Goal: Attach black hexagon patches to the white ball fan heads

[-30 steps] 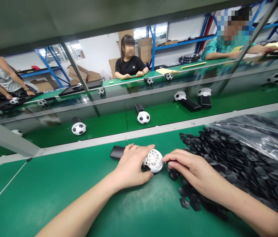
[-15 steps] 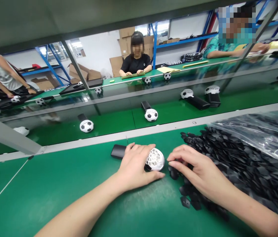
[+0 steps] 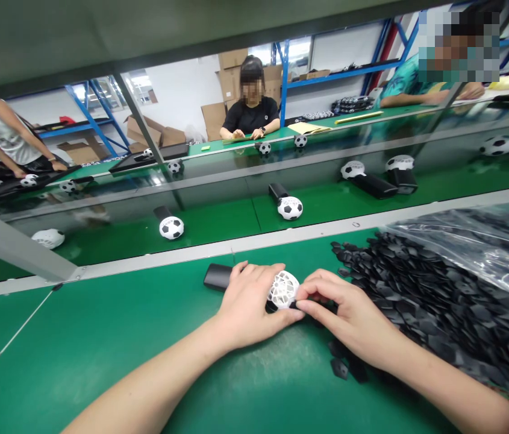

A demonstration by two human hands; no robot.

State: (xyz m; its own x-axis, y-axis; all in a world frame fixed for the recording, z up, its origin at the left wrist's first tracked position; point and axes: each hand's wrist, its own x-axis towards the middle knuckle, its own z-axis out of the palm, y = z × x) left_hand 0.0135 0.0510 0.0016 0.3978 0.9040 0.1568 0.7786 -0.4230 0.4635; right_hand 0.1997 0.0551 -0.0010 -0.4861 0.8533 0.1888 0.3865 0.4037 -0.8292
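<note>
My left hand (image 3: 252, 304) is closed around a white soccer-ball-shaped head (image 3: 284, 289) with an openwork lattice face. A black handle (image 3: 217, 277) sticks out of it to the left, lying on the green table. Against the ball's right side, my right hand (image 3: 340, 307) pinches what looks like a small black pentagon piece, mostly hidden by the fingertips. Under and beside that hand spreads a heap of flat black pentagon pieces (image 3: 444, 301), a few lying loose near its front edge.
Clear plastic (image 3: 471, 247) partly covers the heap. Beyond a metal rail (image 3: 191, 248), a green conveyor carries several ball-headed items, such as one in the middle (image 3: 290, 208) and another at left (image 3: 171, 228). Co-workers (image 3: 250, 111) are at the far side. A post (image 3: 14, 235) stands at left.
My right hand has moved left from beside the heap to touch the ball's right side. My left hand stays put. Items on the near conveyor have shifted right; those on the far strip, slightly left.
</note>
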